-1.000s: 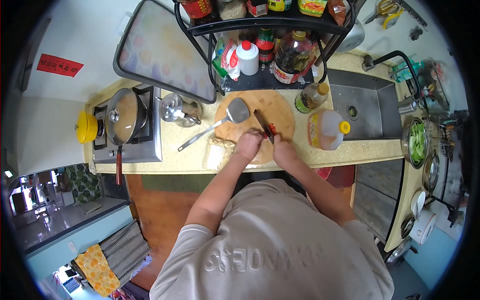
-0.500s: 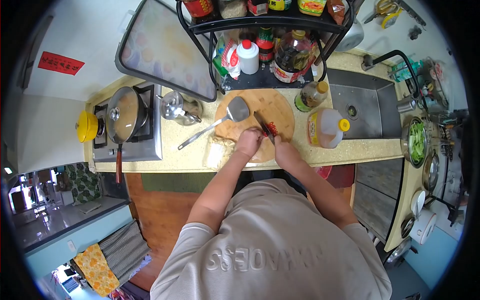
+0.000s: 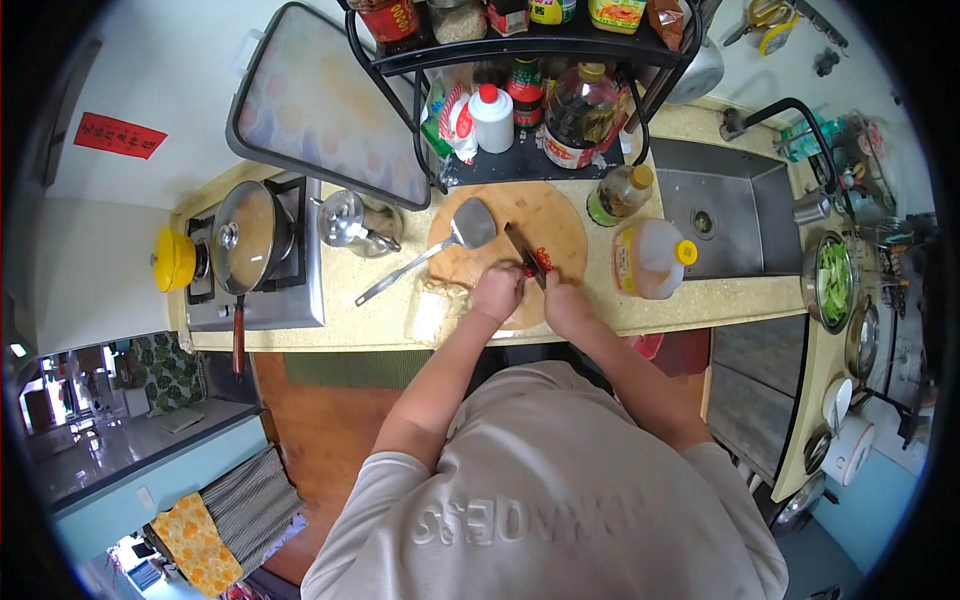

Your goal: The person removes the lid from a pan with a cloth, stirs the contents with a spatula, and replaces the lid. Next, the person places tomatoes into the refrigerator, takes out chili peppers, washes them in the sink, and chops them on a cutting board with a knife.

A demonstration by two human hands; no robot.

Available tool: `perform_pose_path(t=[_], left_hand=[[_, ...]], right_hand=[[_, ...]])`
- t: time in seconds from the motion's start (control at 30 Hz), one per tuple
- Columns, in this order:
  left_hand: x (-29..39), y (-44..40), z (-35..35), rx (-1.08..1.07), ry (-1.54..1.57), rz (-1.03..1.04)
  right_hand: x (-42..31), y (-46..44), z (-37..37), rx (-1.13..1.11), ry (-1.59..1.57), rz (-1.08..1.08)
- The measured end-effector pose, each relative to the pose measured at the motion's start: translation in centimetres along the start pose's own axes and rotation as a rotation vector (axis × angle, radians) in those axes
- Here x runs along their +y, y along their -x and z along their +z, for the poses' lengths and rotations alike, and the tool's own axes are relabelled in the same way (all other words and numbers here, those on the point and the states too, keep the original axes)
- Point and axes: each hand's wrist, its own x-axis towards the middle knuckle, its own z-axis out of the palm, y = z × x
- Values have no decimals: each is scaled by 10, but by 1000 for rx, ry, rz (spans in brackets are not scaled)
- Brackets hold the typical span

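On the round wooden cutting board (image 3: 562, 215) my right hand (image 3: 569, 307) is closed round the handle of a dark-bladed knife (image 3: 522, 248). The blade slants up and to the left. My left hand (image 3: 498, 292) has its fingers curled on the board, left of the blade, against a red pepper (image 3: 529, 270) that is mostly hidden. Small cut red pieces (image 3: 543, 259) lie just right of the blade. A metal spatula (image 3: 473, 223) rests on the board's left part, its handle reaching over the counter. A clear plastic bag (image 3: 436, 310) lies beside my left wrist.
A lidded pan (image 3: 250, 240) and a yellow pot (image 3: 173, 257) stand at the left, near a metal kettle (image 3: 352, 222). Right of the board are a bottle (image 3: 621, 196), a large jug (image 3: 648, 259) and the sink (image 3: 728, 215). A black rack (image 3: 520, 165) stands behind.
Both hands stay in nearly the same place, with the knife still beside my left fingers. The view has shifted very slightly.
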Motion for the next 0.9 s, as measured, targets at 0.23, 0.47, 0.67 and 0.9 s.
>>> perform_pose_path(t=[0.23,0.47,0.67,0.9], left_hand=[[14,3,-6,29,79,-143],[18,9,-18,56,66,-119],[7,13,-3,41,-15,-65],[3,12,2,72,-66,6]], right_hand=[[-2,15,-19,-21,-71,-1],[17,32,-26,161,-104,98],[12,29,-15,71,-64,-36],[-8,31,-22,-19,11,-7]])
